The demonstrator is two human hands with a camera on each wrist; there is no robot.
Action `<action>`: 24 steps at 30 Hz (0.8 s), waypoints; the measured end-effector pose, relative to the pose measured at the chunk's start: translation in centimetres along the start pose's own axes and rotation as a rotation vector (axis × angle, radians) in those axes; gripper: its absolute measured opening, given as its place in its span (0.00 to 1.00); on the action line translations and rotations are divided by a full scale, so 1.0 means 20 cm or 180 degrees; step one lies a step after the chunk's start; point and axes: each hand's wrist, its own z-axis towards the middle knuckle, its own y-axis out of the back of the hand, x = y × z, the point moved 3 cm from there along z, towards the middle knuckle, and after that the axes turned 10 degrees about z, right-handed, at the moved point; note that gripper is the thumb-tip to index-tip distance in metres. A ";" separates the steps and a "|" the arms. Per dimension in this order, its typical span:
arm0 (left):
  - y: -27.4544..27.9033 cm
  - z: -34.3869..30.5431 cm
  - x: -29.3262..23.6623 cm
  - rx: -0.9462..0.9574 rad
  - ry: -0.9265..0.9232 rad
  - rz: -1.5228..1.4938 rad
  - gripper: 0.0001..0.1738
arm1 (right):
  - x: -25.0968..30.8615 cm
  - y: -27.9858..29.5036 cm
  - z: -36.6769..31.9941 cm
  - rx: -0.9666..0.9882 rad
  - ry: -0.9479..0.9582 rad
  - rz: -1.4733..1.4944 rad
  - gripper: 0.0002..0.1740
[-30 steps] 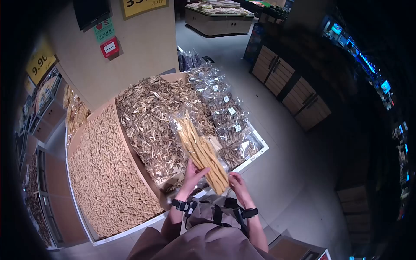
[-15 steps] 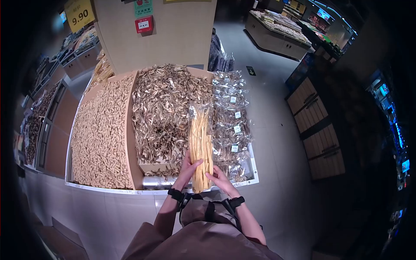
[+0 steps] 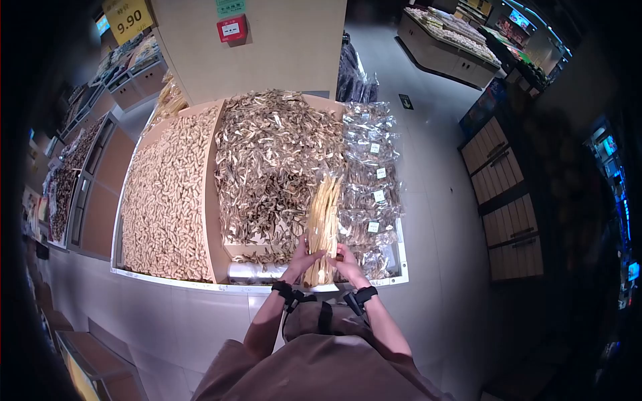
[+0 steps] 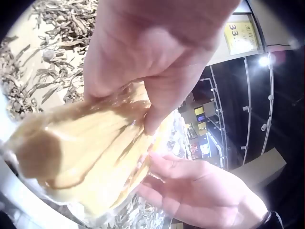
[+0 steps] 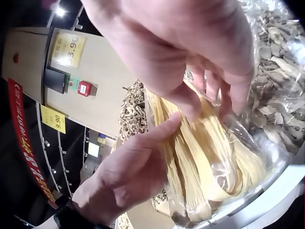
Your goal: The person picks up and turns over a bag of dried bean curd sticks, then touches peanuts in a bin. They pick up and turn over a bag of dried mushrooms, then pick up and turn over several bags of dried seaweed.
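Note:
Both hands hold a clear plastic bag of dried yuba sticks (image 3: 322, 220), long, pale yellow and folded at the near end. My left hand (image 3: 299, 260) grips its left side, thumb over the front. On the right side, my right hand (image 3: 348, 265) holds the edge with thumb and curled fingers. In the right wrist view the left thumb and right thumb lie close together on the yuba sticks (image 5: 205, 164). The bag's far end overlaps the dried mushrooms (image 3: 267, 194) in the bin.
Peanuts in the shell (image 3: 170, 200) fill the left compartment, behind a wooden divider (image 3: 211, 200). Bagged dried goods with white labels (image 3: 369, 180) line the right side. A roll of clear plastic (image 3: 257, 273) lies at the front, by the white rim (image 3: 180, 282). Cabinets (image 3: 505, 200) stand right.
The head view has swung round to the right and straightened. My right hand has come from beside the bag to grip its edge. The bag now looks narrower, turned more edge-on.

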 end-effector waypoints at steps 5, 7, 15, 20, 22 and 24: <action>-0.03 0.08 0.17 0.0033 0.0021 -0.0800 0.37 | -0.05 0.01 0.06 -0.0172 -0.0326 -0.0427 0.33; -0.03 0.08 0.20 0.0007 -0.0021 -0.0853 0.36 | -0.04 -0.01 0.08 0.0158 -0.0149 -0.0359 0.32; -0.05 0.16 0.51 -0.0169 0.0172 0.0633 0.33 | 0.03 -0.04 0.02 0.0343 -0.0841 -0.0419 0.41; -0.04 0.21 0.62 -0.0393 0.0006 0.0814 0.34 | 0.19 -0.04 0.01 0.0383 -0.0750 -0.0253 0.36; -0.05 0.14 0.36 -0.1062 -0.0313 0.1292 0.31 | 0.14 0.06 0.04 0.0273 -0.0478 -0.0083 0.33; -0.04 0.07 -0.01 -0.1364 -0.0745 0.1540 0.29 | 0.21 0.13 0.06 0.0014 0.0076 0.0339 0.26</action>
